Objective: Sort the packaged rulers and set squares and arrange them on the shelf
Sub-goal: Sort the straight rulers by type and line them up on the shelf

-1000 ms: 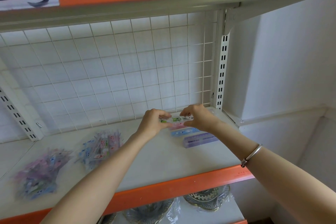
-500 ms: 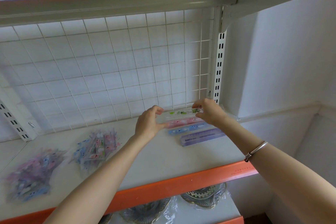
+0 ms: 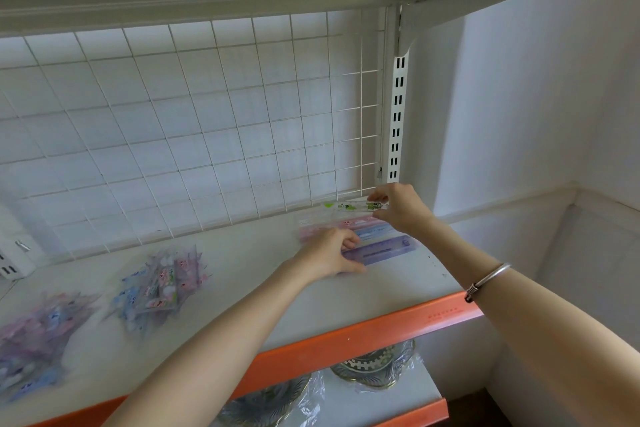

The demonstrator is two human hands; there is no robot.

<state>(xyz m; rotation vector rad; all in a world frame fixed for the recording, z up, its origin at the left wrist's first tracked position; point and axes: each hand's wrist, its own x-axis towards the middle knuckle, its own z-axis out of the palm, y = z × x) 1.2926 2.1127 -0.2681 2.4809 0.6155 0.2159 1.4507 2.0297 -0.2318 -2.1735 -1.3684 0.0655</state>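
Observation:
Several packaged rulers lie side by side at the back right of the white shelf. A green-printed ruler is farthest back by the wire grid, then a pink ruler, a blue ruler and a purple ruler nearest me. My right hand pinches the right end of the green-printed ruler. My left hand rests with curled fingers on the left ends of the purple and pink rulers. Two heaps of packaged set squares lie on the shelf's left half.
A white wire grid backs the shelf, and a slotted upright stands at its right end. The shelf's front edge is an orange beam. Wrapped metal plates sit on the shelf below. A white wall closes the right side.
The green-printed ruler has gone from held above the shelf to lying at the back by the grid. My left hand left its end and dropped onto the purple ruler's left end.

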